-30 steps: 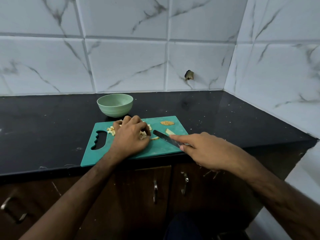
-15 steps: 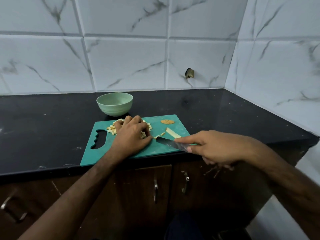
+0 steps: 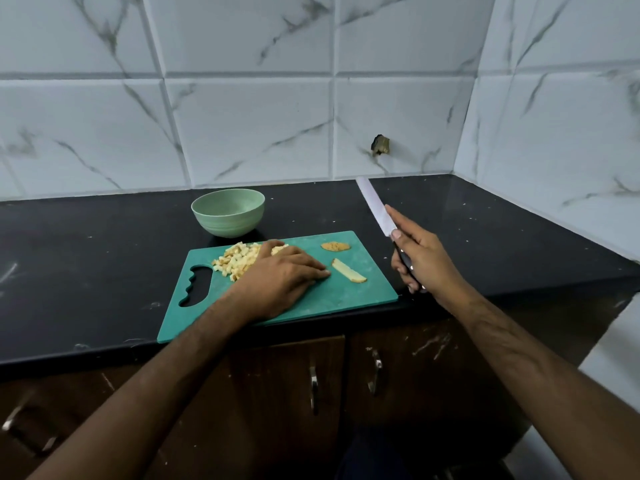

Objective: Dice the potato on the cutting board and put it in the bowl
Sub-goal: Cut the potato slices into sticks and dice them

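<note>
Potato mostly diced (image 3: 239, 259), piled mid-frame on my cutting board (image 3: 346, 292) — one strip (image 3: 349, 270) uncut, bowl (image 3: 228, 212) unfilled. Left hand (image 3: 280, 282) flat, fingers straight; right hand (image 3: 420, 259) grips knife (image 3: 375, 206) — raised.

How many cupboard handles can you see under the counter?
3. Two handles sit side by side below the cutting board; one handle is at far left. The arms may hide others.

The cutting board (image 3: 346, 292) looks like matt green plastic, scuffed pale. The bowl (image 3: 228, 212) has a smooth satin finish, possibly plastic. The knife (image 3: 375, 206) blade is bright metal. The countertop (image 3: 86, 244) is glossy black stone, the wall tiles (image 3: 249, 129) polished marble-patterned.
</note>
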A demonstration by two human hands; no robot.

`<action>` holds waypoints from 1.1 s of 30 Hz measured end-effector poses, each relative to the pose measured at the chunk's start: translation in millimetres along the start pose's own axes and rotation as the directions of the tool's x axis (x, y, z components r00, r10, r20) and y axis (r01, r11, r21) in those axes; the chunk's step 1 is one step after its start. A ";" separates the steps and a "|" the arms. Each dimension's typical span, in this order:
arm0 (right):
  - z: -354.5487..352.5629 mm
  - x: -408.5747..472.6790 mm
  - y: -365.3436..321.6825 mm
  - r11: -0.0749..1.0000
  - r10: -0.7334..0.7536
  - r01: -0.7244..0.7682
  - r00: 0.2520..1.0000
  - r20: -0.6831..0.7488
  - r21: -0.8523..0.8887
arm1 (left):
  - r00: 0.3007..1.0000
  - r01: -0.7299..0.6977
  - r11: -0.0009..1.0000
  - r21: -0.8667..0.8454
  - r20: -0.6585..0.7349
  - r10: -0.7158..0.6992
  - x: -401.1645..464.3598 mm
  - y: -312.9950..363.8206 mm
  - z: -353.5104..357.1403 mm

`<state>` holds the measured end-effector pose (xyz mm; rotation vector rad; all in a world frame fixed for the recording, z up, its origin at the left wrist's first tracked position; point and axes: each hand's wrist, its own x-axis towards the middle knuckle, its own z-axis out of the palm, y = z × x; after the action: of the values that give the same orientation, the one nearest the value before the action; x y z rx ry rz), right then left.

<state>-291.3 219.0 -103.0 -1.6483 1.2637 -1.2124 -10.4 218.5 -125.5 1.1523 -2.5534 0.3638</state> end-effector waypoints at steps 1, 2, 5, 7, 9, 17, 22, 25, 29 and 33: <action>2.1 4.2 2.1 0.999 0.004 -0.003 1.000 -0.023 0.033 | 0.998 0.025 0.999 0.032 -0.061 -0.023 -2.3 0.6 1.2; 4.0 8.7 4.4 0.998 0.011 -0.008 0.999 -0.042 0.063 | 0.991 0.063 0.996 0.060 -0.123 -0.056 -4.1 0.2 2.9; 5.7 17.5 9.7 0.994 0.027 -0.021 0.998 -0.060 0.104 | 0.949 0.229 0.970 0.084 -0.241 -0.203 -5.9 -0.3 5.3; 6.6 19.1 12.5 0.994 0.026 -0.021 0.999 -0.044 0.109 | 0.930 0.273 0.955 0.112 -0.284 -0.233 -6.0 -1.6 6.1; 7.6 18.2 14.1 0.995 0.018 -0.015 0.999 -0.028 0.100 | 0.933 0.244 0.960 0.134 -0.303 -0.195 -3.9 -0.9 5.9; 9.2 18.3 17.5 0.996 0.016 -0.015 1.000 -0.008 0.087 | 0.984 0.048 0.987 0.153 -0.177 -0.020 24.3 9.7 9.1; 9.2 19.2 18.2 0.995 0.013 -0.012 1.000 -0.006 0.099 | 0.998 -0.062 0.998 -0.004 -0.032 0.062 45.1 16.6 9.3; 8.3 19.6 19.5 0.994 0.014 -0.015 1.000 0.002 0.105 | 0.997 -0.059 0.998 0.021 -0.045 0.060 48.5 16.3 9.5; 6.6 20.3 19.8 0.995 0.016 -0.017 1.000 0.012 0.096 | 0.996 0.049 0.996 0.069 -0.072 -0.044 40.6 14.9 7.9; 7.6 18.5 17.2 0.997 0.005 -0.007 1.000 0.029 0.074 | 0.983 0.166 0.985 0.046 -0.088 -0.161 30.5 18.4 7.3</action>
<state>-287.5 196.7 -116.6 -1.6018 1.1909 -1.2130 -44.8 207.0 -122.3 1.3264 -2.3708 0.4320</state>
